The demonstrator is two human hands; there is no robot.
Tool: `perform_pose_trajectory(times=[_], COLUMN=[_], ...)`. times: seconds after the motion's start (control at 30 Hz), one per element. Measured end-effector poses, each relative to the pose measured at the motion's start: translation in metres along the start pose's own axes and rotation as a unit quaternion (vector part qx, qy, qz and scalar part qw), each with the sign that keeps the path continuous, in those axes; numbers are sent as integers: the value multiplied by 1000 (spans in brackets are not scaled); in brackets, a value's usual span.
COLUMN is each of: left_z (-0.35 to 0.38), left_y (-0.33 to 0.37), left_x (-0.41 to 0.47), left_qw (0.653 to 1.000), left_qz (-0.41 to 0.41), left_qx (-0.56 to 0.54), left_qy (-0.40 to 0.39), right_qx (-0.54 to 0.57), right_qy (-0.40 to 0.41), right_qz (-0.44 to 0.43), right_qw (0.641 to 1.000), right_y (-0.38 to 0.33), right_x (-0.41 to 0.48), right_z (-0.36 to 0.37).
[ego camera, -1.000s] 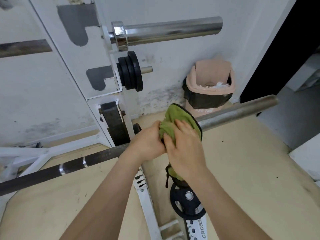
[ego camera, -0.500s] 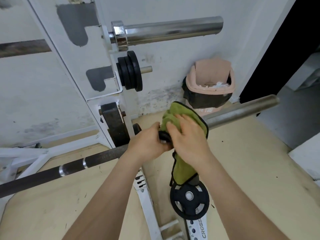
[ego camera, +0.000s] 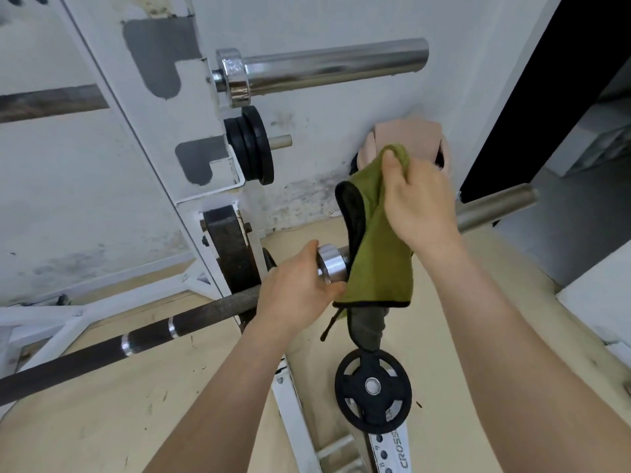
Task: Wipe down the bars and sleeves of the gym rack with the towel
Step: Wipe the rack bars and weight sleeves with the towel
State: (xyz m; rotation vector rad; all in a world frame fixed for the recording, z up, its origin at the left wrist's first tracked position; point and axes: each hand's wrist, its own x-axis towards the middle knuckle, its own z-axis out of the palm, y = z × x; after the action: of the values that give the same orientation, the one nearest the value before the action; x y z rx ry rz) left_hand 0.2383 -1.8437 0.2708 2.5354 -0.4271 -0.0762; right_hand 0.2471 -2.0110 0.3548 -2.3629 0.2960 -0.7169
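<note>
Two barbells are carried on the white rack [ego camera: 160, 124].

- Far barbell: its chrome sleeve [ego camera: 334, 64] is seen high up, pointing right.
- Near barbell: a dark knurled shaft [ego camera: 136, 339] is seen at left, a shiny collar [ego camera: 329, 264] at centre and a dull sleeve end [ego camera: 495, 208] at right.
- The green towel [ego camera: 375, 254] is hung across the near sleeve, just right of the collar. Its black-edged hem is seen below the bar. Whether it is wrapped round cannot be told.
- The left hand [ego camera: 293, 288] is closed on the collar, with thumb above and fingers curled beneath.
- The right hand [ego camera: 420, 206] is raised above the sleeve. The towel's upper fold is pinched between thumb and curled fingers.
- The stacked plates [ego camera: 251, 145] are stored on a side peg.
- The spoked plate [ego camera: 372, 390] is seen near, low on the frame.
- The pinkish bin [ego camera: 403, 134] is partly hidden behind the towel, at the far wall.
</note>
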Motion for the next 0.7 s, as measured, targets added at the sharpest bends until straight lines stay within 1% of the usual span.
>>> perform_pose_trajectory(times=[0.03,0.07,0.1,0.13,0.2,0.23,0.27,0.3,0.33,0.4,0.43,0.47,0.5,0.53,0.57,0.6,0.63,0.7], left_z=[0,0,0,1,3,4,4,3,1,-9,-15,-21,-25,-29,-31,-33,-33,-36], left_y=[0,1,0,0,-2,-3,-3,-3,-1,8,14,20,25,30,31,30,26,19], left_x=[0,-1,-2,-2,-1,0,1,0,-1,-6,-9,-11,-13,-17,-21,-26,-32,-46], left_qw=[1000,1000,1000,1000,1000,1000,999,996,989,972,966,960,953,952,959,970,980,985], left_qz=[2,6,8,8,3,1,1,5,15,49,60,67,66,55,38,20,6,-6], left_qx=[9,4,-1,-2,-2,-9,-36,-86,-143,-218,-238,-256,-276,-280,-258,-217,-185,-167], left_qy=[-1,3,6,9,8,4,1,8,26,70,85,94,101,108,115,107,78,-47], right_qx=[46,116,211,314,494,559,607,631,636,618,598,569,527,476,419,359,299,148], right_qy=[22,47,75,106,145,150,147,144,144,135,122,99,60,4,-62,-120,-157,-191], right_qz=[3,23,55,88,120,125,127,133,146,189,208,220,226,226,219,206,186,95], right_qw=[999,992,973,940,849,806,770,750,744,751,764,786,817,850,879,903,923,966], right_y=[-13,-24,-34,-45,-63,-71,-76,-78,-79,-75,-69,-61,-51,-39,-28,-19,-11,-2], right_x=[5,12,21,29,38,38,38,35,32,20,12,4,-5,-14,-23,-30,-36,-42], right_z=[-11,-20,-29,-37,-52,-56,-57,-56,-54,-46,-41,-33,-24,-15,-7,-1,5,14])
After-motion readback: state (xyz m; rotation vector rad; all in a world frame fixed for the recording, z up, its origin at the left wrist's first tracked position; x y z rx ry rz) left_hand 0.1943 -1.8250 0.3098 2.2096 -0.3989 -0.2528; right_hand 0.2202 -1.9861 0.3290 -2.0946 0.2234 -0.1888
